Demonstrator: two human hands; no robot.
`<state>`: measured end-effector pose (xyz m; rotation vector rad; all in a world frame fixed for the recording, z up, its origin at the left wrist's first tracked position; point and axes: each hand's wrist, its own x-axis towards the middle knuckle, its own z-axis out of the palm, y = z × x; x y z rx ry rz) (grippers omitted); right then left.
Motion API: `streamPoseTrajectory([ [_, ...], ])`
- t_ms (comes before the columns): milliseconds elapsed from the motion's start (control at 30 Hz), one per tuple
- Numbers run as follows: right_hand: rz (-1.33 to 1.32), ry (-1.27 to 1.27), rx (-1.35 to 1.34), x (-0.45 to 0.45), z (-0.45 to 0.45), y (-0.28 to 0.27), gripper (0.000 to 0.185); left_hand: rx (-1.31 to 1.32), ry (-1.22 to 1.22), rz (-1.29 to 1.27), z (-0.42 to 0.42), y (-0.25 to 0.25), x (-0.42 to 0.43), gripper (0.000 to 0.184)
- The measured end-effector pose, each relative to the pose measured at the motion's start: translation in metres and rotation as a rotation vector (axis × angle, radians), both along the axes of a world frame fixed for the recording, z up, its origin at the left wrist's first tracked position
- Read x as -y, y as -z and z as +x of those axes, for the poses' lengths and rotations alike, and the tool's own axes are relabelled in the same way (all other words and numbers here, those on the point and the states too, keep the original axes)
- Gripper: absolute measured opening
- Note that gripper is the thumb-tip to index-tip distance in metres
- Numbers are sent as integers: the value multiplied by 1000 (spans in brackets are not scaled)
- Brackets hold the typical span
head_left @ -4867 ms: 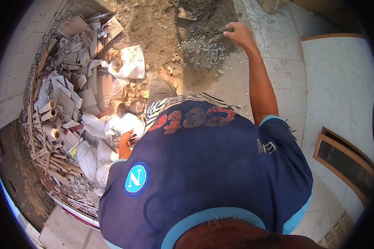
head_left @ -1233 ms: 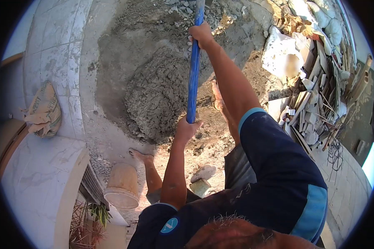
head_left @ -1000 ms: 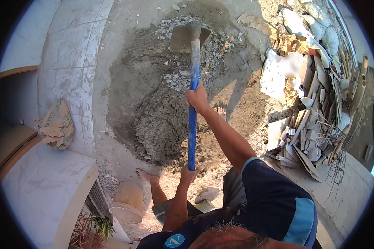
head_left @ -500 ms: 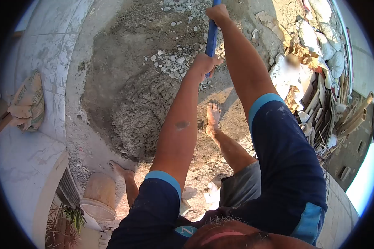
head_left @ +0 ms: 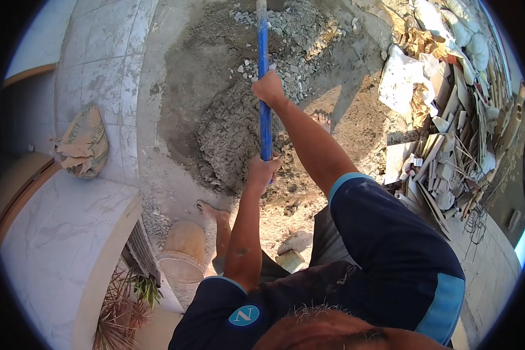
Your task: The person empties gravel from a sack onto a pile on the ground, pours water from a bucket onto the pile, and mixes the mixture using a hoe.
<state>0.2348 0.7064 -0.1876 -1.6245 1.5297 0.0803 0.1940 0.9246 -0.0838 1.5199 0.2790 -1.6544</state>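
A long tool with a blue shaft (head_left: 263, 52) runs upright through the middle of the view, a bare pale section at its top. Around the middle of this shaft my right hand (head_left: 268, 88) is closed. Lower down, nearer my body, my left hand (head_left: 264, 170) grips the same shaft close to its end. Only a dark grey edge of the tool's head shows at the top border, so its kind is unclear. Beneath and left of the shaft lies a heap of wet grey concrete mix (head_left: 227, 131). Crushed stone (head_left: 291, 73) is scattered beyond it.
My bare feet stand either side of the mix. A plastic bucket (head_left: 184, 248) is at lower left, beside a marble-look ledge (head_left: 58, 233). A crumpled sack (head_left: 86, 143) rests on the left tiles. Broken boards and debris (head_left: 443, 157) are piled at right.
Both hands have come back toward my body, bringing the blue shaft with them. More of the shaft's far end now shows. The camera view has shifted, and the surroundings appear farther right.
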Motion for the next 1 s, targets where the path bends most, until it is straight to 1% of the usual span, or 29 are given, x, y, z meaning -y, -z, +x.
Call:
streamPoseTrajectory([
  [33,6,-5,9,-21,-8,-9,39,-18,-7,49,-8,-13,-17,23],
  [133,123,-70,-7,-90,-45,-48,37,-11,19,56,-55,-43,-80,30],
  [200,206,-74,-61,-138,-83,-71,40,-93,14,134,-102,-50,-133,36],
  [233,272,-48,-50,-159,-105,-78,41,-20,148,190,-122,-55,-156,32],
  [300,207,-14,56,-187,-134,-92,40,305,327,169,-163,-48,-187,29],
  [367,241,-2,79,-156,-119,-97,41,433,328,220,-160,-22,-158,28],
  [400,254,10,88,-135,-108,-90,41,494,335,241,-152,-2,-136,28],
  [433,222,63,158,-106,-89,-60,45,624,312,235,-133,38,-100,27],
  [467,138,98,206,-63,-56,-55,49,758,292,234,-113,78,-63,26],
  [500,50,93,254,-20,-23,-33,53,819,399,260,-67,91,-9,26],
  [533,-91,122,350,18,12,-4,57,939,378,258,-24,96,43,26],
  [567,-251,55,295,54,49,18,58,870,479,272,22,99,86,27],
  [600,-245,51,192,95,85,48,58,816,548,266,61,113,118,34],
  [633,-22,128,320,127,112,51,53,853,568,160,94,115,137,36],
  [667,90,-67,309,162,131,97,47,790,576,130,121,111,151,29],
  [733,44,-209,177,140,110,173,48,631,591,128,123,148,146,25],
  [767,24,-285,119,117,98,208,49,557,593,132,120,153,137,23],
  [800,-9,-357,64,99,88,227,49,566,533,172,100,156,115,21],
  [833,22,-155,19,72,79,196,50,580,471,194,69,159,86,19],
  [867,39,59,-9,44,70,164,52,558,501,212,42,167,57,19],
  [900,58,31,-47,11,51,132,49,529,531,241,22,152,31,19],
  [933,243,84,-8,-15,36,95,47,422,474,250,6,136,4,17],
  [967,144,40,-52,-42,16,131,45,379,473,252,-3,115,-16,17],
  [1000,223,85,-37,-57,9,108,44,345,474,250,-12,100,-37,17],
])
